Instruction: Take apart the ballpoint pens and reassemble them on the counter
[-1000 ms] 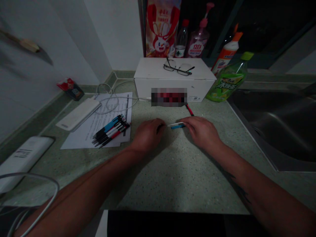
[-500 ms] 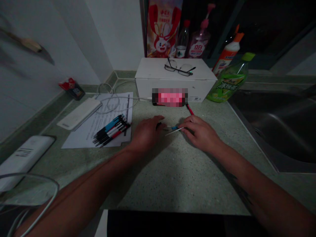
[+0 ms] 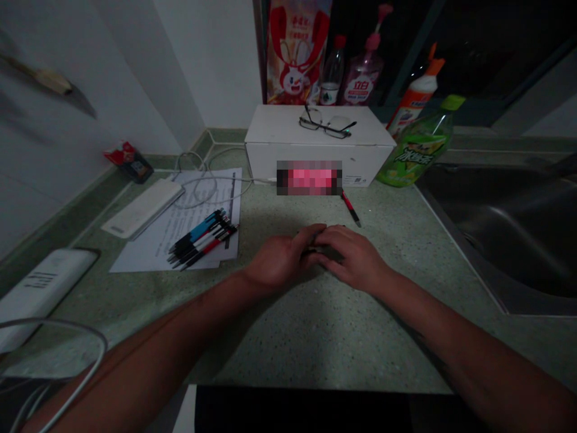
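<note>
The left hand (image 3: pixel 277 261) and right hand (image 3: pixel 354 258) meet inward of the table's (image 3: pixel 311 343) front edge, apparently to steady a slim part (image 3: pixel 311 248) between curled fingers; exact grip cannot be told.

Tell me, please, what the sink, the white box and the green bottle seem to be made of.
The sink looks like satin metal, probably stainless steel, from its soft grey highlights. The white box appears to be matt cardboard, going by the lid seam along its front. The green bottle seems smooth, translucent plastic, its wall see-through near the top.
</note>
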Demonstrator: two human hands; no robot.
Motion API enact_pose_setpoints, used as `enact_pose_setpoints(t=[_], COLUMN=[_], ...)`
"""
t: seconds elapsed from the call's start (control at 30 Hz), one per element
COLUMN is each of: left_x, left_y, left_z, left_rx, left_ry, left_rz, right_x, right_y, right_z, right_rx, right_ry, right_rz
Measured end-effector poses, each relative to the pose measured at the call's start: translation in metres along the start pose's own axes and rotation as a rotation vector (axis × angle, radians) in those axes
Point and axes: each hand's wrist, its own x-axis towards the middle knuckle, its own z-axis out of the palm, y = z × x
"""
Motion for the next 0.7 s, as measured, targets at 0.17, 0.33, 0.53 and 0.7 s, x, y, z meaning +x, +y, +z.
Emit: enact_pose_setpoints(t=[0.17, 0.33, 0.53, 0.7], left_x=[-0.0003, 0.0016, 0.0028, 0.0038], left_y=[0.0006, -0.0021, -0.0004, -0.0020], left_z=[0.0000, 0.0004, -0.0047, -0.0046], left_rx=[0.004, -0.032, -0.046, -0.054], left_ry=[-0.021, 0.117, 0.213, 0.283], left_rz=[-0.017, -0.021, -0.066, -0.109], right_x=[-0.0005, 0.0017, 0.0013, -0.0001], right_y=[-0.0024, 0.0001, 0.0044, 0.0069], right_z=[-0.0031, -0.0057, -0.0091, -0.0072], right_rx=[-0.010, -0.037, -0.032, 0.000], right_ry=[-0.035, -0.034, 0.080, 0.134], right_rz=[-0.015, 0.092, 0.187, 0.212])
